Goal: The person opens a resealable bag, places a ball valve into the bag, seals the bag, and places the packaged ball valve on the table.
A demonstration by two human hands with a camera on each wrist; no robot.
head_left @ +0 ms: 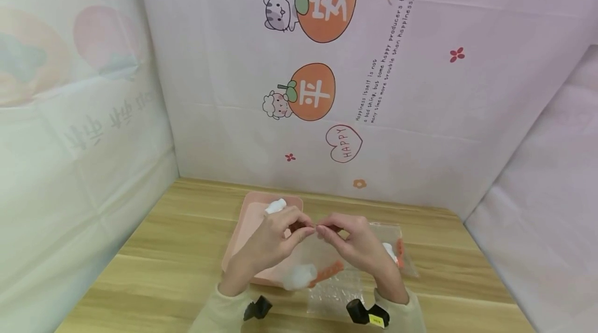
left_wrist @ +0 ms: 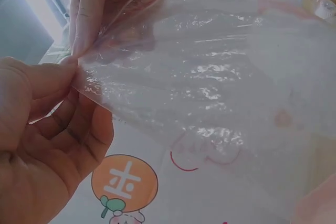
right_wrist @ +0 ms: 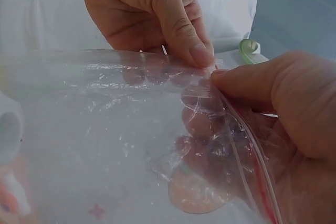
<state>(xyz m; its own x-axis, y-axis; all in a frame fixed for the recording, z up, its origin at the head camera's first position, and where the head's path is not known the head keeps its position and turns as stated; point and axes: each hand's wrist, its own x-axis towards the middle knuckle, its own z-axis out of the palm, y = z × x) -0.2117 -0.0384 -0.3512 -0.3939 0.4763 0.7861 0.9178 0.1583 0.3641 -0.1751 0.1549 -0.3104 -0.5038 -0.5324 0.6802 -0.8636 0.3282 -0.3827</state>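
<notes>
My left hand [head_left: 275, 234] and right hand [head_left: 357, 245] meet above the table, their fingertips close together. Between thumbs and fingers they pinch the top edge of a clear zip bag [right_wrist: 105, 114], which has a red line along its zip. In the left wrist view the film of the bag spreads out to the right of both hands, wrinkled and shiny. Below the hands in the head view, a blurred white bottle-like object [head_left: 301, 276] and an orange bumpy strip [head_left: 329, 272] show low in the bag.
A pink tray [head_left: 233, 242] lies behind my left hand, with a white bottle-like piece [head_left: 275, 206] at its far end. Right of my right hand, another clear bag [head_left: 385, 230] lies on the wooden table [head_left: 149, 250] with white and orange items. Printed cloth [head_left: 233, 89] encloses the table.
</notes>
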